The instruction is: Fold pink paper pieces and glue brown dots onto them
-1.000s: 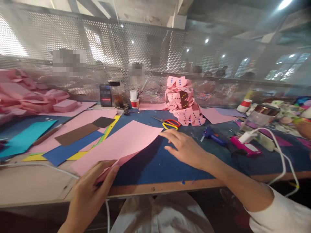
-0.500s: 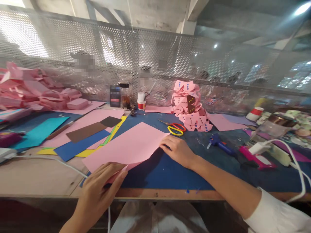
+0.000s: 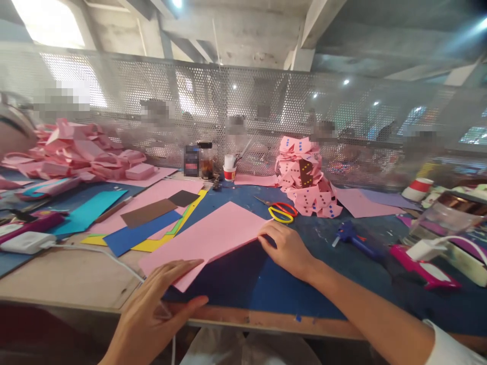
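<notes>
A sheet of pink paper (image 3: 213, 233) lies at a slant on the blue work surface, its near edge creased and a small flap showing by my left hand. My left hand (image 3: 160, 299) rests its stretched fingers on the sheet's near left part, and its thumb stands apart from the paper. At the right corner, my right hand (image 3: 285, 248) pinches the paper's edge between thumb and fingers. Just beyond that hand lie scissors (image 3: 282, 212) with red and yellow handles. A blue glue gun (image 3: 357, 239) lies to its right.
Coloured paper strips, such as a blue strip (image 3: 140, 233), lie at left. Pink folded pieces (image 3: 87, 152) are heaped behind. A stack of dotted pink pieces (image 3: 304, 177) stands at back right. A white cable (image 3: 102, 251) crosses the table. A perforated screen (image 3: 251, 111) borders the back.
My left thumb has come away from the pink paper, and the hand has opened. The paper's near edge now lies flatter, with a flap showing. My right hand keeps its corner; the view has shifted.
</notes>
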The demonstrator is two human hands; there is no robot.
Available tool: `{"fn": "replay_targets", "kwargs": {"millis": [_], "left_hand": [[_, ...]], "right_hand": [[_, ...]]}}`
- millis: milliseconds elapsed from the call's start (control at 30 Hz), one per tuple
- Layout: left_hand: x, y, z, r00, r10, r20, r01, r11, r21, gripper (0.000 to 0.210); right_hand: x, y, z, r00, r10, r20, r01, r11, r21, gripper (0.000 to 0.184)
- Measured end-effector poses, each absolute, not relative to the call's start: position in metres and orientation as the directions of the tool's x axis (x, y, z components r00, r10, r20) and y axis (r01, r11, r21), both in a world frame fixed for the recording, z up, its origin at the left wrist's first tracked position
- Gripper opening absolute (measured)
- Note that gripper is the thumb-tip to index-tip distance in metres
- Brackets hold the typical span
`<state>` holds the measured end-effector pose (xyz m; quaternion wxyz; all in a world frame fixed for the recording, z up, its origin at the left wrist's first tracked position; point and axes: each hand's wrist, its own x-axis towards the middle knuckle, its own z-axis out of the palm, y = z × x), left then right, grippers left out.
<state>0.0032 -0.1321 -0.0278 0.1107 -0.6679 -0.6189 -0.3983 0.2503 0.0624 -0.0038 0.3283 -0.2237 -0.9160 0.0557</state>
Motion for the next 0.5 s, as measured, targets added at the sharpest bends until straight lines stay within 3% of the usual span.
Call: {"fn": "replay_targets", "kwargs": {"millis": [233,500], "left_hand": [[0.005,-0.135,-0.018,0.033,0.729,0.684,0.857,-0.373,0.356,0.031],[0.029,-0.124,-0.010,-0.168,0.756,0.633,0.804,-0.267,0.532,0.015]], "right_hand": [[0.252,0.066,-0.006,-0.701,0.447,0.556,0.339,0.894,-0.292,0.011],[0.254,0.060,-0.003,-0.781,0.387,0.490,0.325,0.922,-0.209,0.016]]}}
